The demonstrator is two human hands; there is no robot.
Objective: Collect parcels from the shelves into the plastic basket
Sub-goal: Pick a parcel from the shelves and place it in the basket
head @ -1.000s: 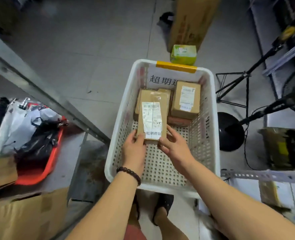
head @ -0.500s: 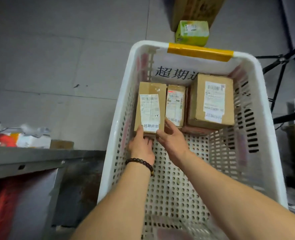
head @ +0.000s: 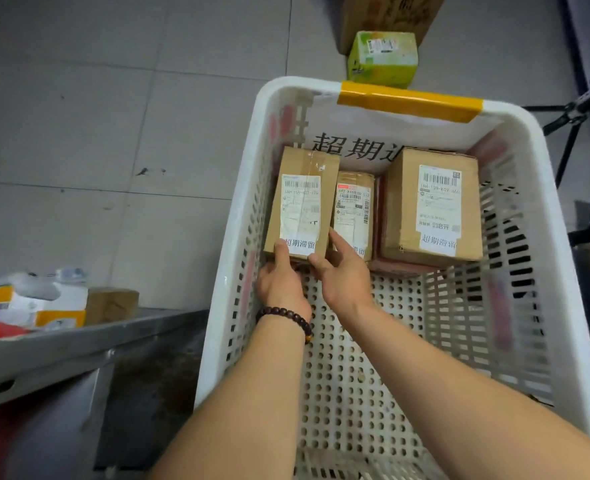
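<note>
Basket: a white plastic basket point(head: 224, 271) with perforated walls and floor stands on the tiled floor point(head: 113, 133); a strip of yellow tape point(head: 407, 100) wraps its far rim, and a paper sign point(head: 355, 147) with printed characters lies against its far wall.
Held parcel: the held parcel point(head: 302, 202), a brown carton with a white shipping label, sits at the far left of the basket, close to the left wall, its near end in both hands.
Left hand: the left hand point(head: 281, 285) grips the near left corner, thumb on top by the label, the other fingers curled below (a dark bead bracelet point(head: 286, 315) circles the wrist).
Right hand: the right hand point(head: 345, 278) pinches the near right corner, forefinger stretched along the parcel's right side and thumb at its near edge.
Middle parcel: a narrower middle parcel point(head: 354, 209) lies just beside the held one, on its right and lower.
Large parcel: the large parcel point(head: 432, 206) fills the far right corner, label up, resting on a flat reddish packet point(head: 390, 268) of which only the edge shows.
Beyond the basket: a green box point(head: 383, 57) stands on the floor just behind the far rim, in front of a tall brown carton point(head: 387, 12).
Shelf: a metal shelf point(head: 78, 344) at the left carries a small brown box point(head: 111, 304) and white packets point(head: 26, 303).
Right edge: black tripod legs point(head: 570, 119) stand near the basket.
</note>
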